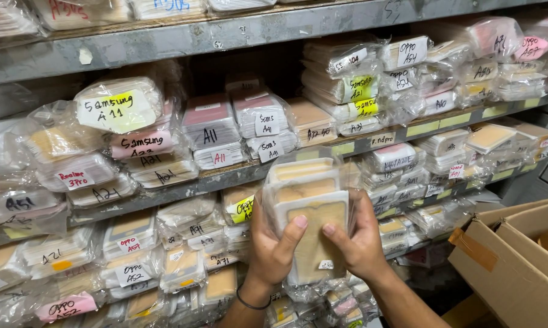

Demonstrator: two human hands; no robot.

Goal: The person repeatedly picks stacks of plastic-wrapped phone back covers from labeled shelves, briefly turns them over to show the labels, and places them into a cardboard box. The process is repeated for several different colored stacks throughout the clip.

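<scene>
Currently both hands hold up one bundle of flat packets (310, 212) in front of the shelving, at about the height of the second shelf from the top. The left hand (272, 243) grips the bundle's left edge, its thumb laid across the front packet; the right hand (360, 240) clasps the right edge, thumb likewise on the front face, fingers curled behind (fingertips hidden, so how far they wrap I cannot tell). The bundle is a fan of white-framed packets with tan centres, sleeved in clear plastic, tilted slightly back at the top. Judgement: the plastic looks slick and the packets are staggered, so the grip is best kept even on both edges, thumbs pressing flat rather than pinching, with a palm under the lowest packet to stop it sliding out. A dark band (252, 302) sits on the left wrist. Surroundings: grey metal shelves (164, 39) run across the view in several tiers, crammed with similar bagged stacks (119, 112), most carrying handwritten white, yellow or pink labels (268, 124). Yellow tape strips (435, 124) mark the shelf edge at right. An open brown cardboard box (510, 261) stands at lower right, near the right forearm but not touching it. No floor is clearly visible.
</scene>
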